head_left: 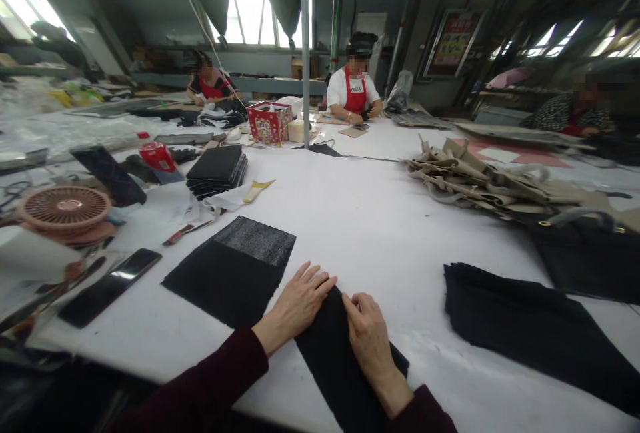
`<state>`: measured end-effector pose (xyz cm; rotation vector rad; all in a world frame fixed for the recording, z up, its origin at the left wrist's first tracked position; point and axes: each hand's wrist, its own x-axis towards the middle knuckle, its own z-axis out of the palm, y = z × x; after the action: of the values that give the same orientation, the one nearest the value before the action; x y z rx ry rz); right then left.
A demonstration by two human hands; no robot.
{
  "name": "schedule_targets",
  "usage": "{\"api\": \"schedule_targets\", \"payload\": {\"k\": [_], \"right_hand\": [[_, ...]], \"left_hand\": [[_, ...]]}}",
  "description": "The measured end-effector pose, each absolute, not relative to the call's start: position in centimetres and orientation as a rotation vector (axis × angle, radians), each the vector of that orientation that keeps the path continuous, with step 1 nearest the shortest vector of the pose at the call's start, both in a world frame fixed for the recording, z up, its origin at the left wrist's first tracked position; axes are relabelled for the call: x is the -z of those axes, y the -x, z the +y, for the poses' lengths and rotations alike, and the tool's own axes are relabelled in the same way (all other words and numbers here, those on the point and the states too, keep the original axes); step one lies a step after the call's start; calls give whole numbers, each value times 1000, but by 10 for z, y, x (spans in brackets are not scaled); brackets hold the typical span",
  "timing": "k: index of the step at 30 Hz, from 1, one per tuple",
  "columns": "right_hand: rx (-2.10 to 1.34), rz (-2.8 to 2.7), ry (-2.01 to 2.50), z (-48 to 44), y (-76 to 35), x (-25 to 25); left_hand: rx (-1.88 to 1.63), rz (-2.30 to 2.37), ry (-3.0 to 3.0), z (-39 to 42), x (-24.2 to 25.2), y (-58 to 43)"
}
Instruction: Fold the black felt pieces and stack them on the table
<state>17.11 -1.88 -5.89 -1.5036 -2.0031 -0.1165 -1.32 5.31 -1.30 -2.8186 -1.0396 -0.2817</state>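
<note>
A piece of black fabric (327, 350) lies at an angle on the white table in front of me, its far end under my hands. My left hand (300, 300) rests flat over its far left corner, fingers stretched out. On the right edge of the same fabric, my right hand (369, 336) has its fingers curled, with thumb and index at the edge. Left of my hands is another black fabric piece (227, 280) with a grey speckled patch (257, 240) along its far side. Part of the fabric is hidden by my right hand and forearm.
Black fabric (525, 326) lies at right, below a heap of beige straps and pieces (495, 183). At left are a phone (110, 286), a pink fan (67, 210), a red-capped bottle (159, 160) and a black fabric stack (217, 170). A pole (306, 53) stands ahead; co-workers (354, 86) sit beyond.
</note>
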Motion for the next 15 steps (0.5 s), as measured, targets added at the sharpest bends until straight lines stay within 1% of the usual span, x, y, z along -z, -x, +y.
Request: {"api": "schedule_targets", "payload": {"k": [15], "right_hand": [[136, -2052, 1546, -45, -189, 58]], "left_hand": [[205, -932, 2812, 47, 11, 11]]}}
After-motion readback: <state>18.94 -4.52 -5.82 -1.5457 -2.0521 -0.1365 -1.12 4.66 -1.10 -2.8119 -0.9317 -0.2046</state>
